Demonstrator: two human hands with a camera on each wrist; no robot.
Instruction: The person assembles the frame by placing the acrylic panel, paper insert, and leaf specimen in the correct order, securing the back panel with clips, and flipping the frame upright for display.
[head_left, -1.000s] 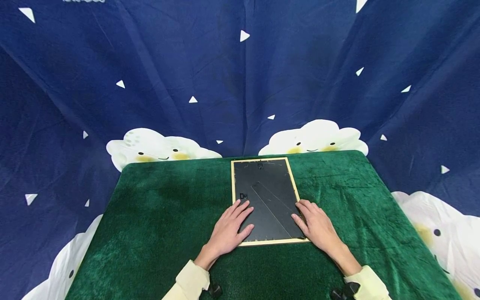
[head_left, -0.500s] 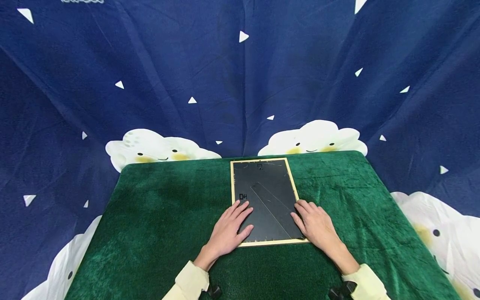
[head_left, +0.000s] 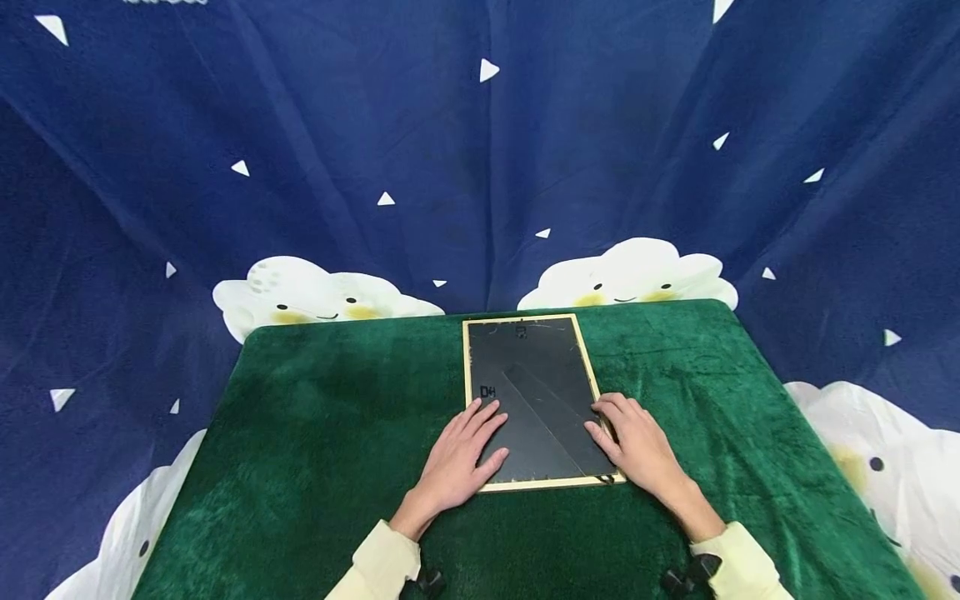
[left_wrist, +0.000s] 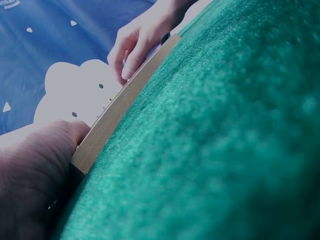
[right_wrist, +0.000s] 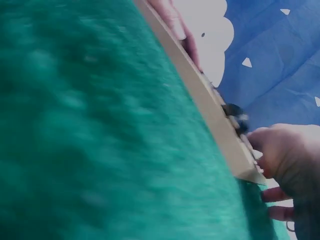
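A picture frame (head_left: 540,358) lies back side up, showing a black backing board and a pale wooden border. A stand flap (head_left: 543,408) is outlined diagonally on the board. My left hand (head_left: 456,462) rests with spread fingers on the lower left of the board. At the right edge, my right hand (head_left: 641,442) has its thumb over the board and its fingers along the border. A small dark loop (head_left: 606,479) shows at the lower right corner; in the right wrist view a blurred dark piece (right_wrist: 235,115) stands above the wooden edge.
A green plush cloth (head_left: 337,400) covers the table around the frame. Behind it hangs a blue curtain (head_left: 420,108) with white triangles and smiling clouds (head_left: 630,271). The far end of the frame lies close to the table's back edge.
My right hand has shifted slightly right and away from me, uncovering the lower right corner and its dark loop. My left hand and the picture frame keep their places.
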